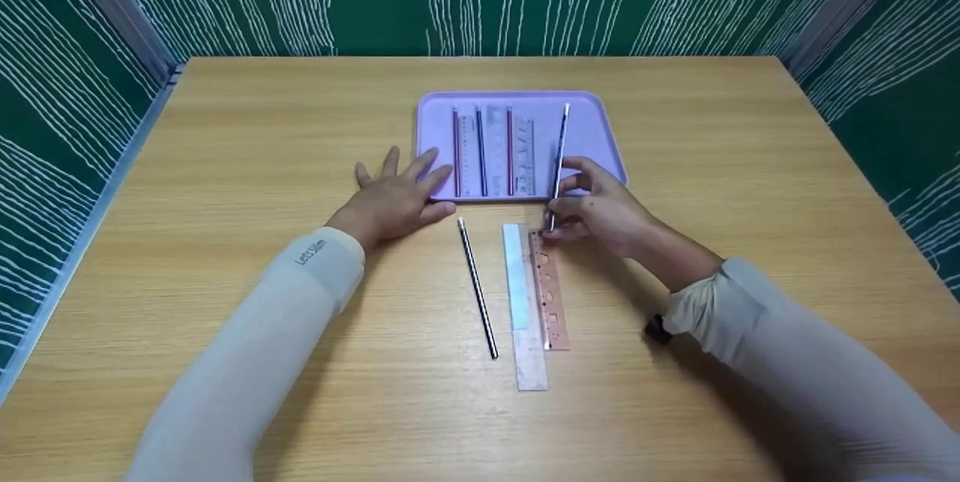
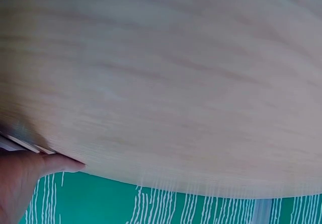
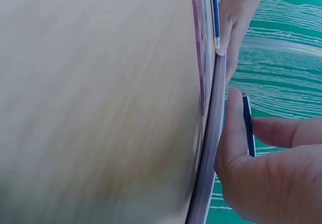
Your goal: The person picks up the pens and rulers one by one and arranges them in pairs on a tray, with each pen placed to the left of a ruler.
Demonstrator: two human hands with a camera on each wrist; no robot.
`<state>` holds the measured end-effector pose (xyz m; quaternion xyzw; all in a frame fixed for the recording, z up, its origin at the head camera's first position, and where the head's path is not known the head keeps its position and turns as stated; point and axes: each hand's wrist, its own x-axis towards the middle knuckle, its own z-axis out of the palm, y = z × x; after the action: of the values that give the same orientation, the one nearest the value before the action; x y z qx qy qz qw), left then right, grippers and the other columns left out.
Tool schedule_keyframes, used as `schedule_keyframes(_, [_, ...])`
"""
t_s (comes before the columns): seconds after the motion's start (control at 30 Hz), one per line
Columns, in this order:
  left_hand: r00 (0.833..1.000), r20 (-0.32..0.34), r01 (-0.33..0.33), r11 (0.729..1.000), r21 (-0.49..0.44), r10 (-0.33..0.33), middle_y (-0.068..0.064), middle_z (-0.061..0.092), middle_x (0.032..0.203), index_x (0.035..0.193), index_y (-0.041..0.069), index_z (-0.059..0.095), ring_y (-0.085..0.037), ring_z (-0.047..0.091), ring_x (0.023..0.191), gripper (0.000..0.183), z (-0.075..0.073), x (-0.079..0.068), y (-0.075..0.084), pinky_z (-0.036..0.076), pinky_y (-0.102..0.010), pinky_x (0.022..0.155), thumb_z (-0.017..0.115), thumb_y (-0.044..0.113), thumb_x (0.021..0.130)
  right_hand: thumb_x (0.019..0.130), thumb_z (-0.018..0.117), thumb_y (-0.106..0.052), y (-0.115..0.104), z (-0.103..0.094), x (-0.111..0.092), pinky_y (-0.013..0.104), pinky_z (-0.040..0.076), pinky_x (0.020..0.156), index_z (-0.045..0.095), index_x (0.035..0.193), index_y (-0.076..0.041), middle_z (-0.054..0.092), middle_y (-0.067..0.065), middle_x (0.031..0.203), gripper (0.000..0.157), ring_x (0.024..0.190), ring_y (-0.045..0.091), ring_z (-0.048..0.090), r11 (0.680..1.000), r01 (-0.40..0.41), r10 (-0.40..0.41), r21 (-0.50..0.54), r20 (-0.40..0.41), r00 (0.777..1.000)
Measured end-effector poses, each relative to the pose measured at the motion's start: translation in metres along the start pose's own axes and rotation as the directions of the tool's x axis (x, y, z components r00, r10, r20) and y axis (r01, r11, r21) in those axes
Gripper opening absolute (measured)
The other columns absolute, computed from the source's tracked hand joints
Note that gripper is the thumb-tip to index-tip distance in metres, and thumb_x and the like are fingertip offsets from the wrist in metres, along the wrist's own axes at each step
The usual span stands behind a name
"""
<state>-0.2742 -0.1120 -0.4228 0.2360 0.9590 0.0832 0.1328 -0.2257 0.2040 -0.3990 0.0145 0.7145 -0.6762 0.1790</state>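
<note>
My right hand (image 1: 600, 208) pinches a dark pencil (image 1: 560, 159) between thumb and fingers, over the right front part of the purple tray (image 1: 592, 103). In the right wrist view the same pencil (image 3: 248, 126) shows between thumb and finger. My left hand (image 1: 397, 197) lies with fingers spread at the tray's front left corner, fingertips on its rim. On the tray, pencils and clear rulers alternate in a row: a red pencil (image 1: 457, 152), a clear ruler (image 1: 468, 155), a dark pencil (image 1: 481, 152), a wider ruler (image 1: 496, 152), another red pencil (image 1: 511, 152) and a shorter ruler (image 1: 525, 155).
In front of the tray, a black-and-white pencil (image 1: 478, 290) lies on the wooden table (image 1: 262, 137). Beside it are a clear ruler with a light-blue strip (image 1: 531, 362) and an orange-pink stencil ruler (image 1: 553, 302). Green walls (image 1: 375, 1) with white lines border the table.
</note>
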Motion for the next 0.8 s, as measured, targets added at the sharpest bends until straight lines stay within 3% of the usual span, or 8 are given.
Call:
schedule_keyframes(0.47, [1.000, 0.006, 0.000, 1.000, 0.011, 0.000, 0.007, -0.004, 0.174, 0.163, 0.042, 0.013, -0.050, -0.010, 0.156, 0.076, -0.002, -0.001, 0.002, -0.004, -0.085, 0.110, 0.028, 0.077, 0.098, 0.095, 0.054, 0.007, -0.005, -0.013, 0.017, 0.038, 0.063, 0.074, 0.022, 0.160, -0.008, 0.044, 0.014, 0.123, 0.074, 0.089, 0.021, 0.065, 0.999, 0.014, -0.015, -0.047, -0.012, 1.000])
schedule_keyframes(0.8, [1.000, 0.002, -0.004, 1.000, 0.006, 0.004, 0.008, -0.004, 0.174, 0.163, 0.043, 0.012, -0.050, -0.011, 0.156, 0.076, -0.001, -0.001, 0.001, -0.004, -0.085, 0.109, 0.027, 0.077, 0.098, 0.095, 0.055, 0.007, -0.011, -0.014, 0.030, 0.044, 0.063, 0.080, 0.025, 0.161, -0.012, 0.044, 0.015, 0.126, 0.075, 0.103, 0.029, 0.062, 0.999, -0.006, 0.003, -0.050, -0.053, 0.999])
